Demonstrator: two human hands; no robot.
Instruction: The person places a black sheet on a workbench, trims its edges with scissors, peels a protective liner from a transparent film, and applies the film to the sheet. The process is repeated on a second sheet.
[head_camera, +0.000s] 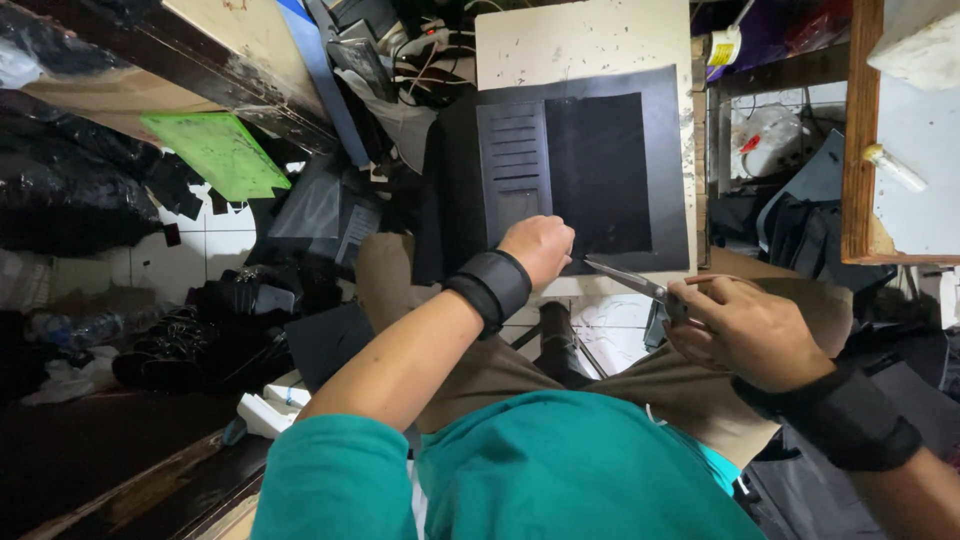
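While clutter crowds every side, a pale bench ahead carries a large black sheet that covers most of its top and hangs down over the near edge. On the sheet's left part lies a darker panel with ribbed slots. To the left, a green cutting mat leans among black scraps and bags, and a heap of dark straps and sandals sits on the tiled floor. To the right, a wooden frame stands upright with a white shelf behind it, and more black material is piled below. Tangled cables lie behind the bench's left corner.

The left hand, with a black band on its wrist, is curled closed on the sheet's lower edge, just under the ribbed panel, pinching the material. The right hand, also banded at the wrist, grips the handles of a pair of scissors. Their blades point left and up, and the tip reaches the sheet's lower edge just beside the left hand's knuckles. Both hands sit above the person's tan-trousered knees, the 2 well apart except where the blades bridge them.
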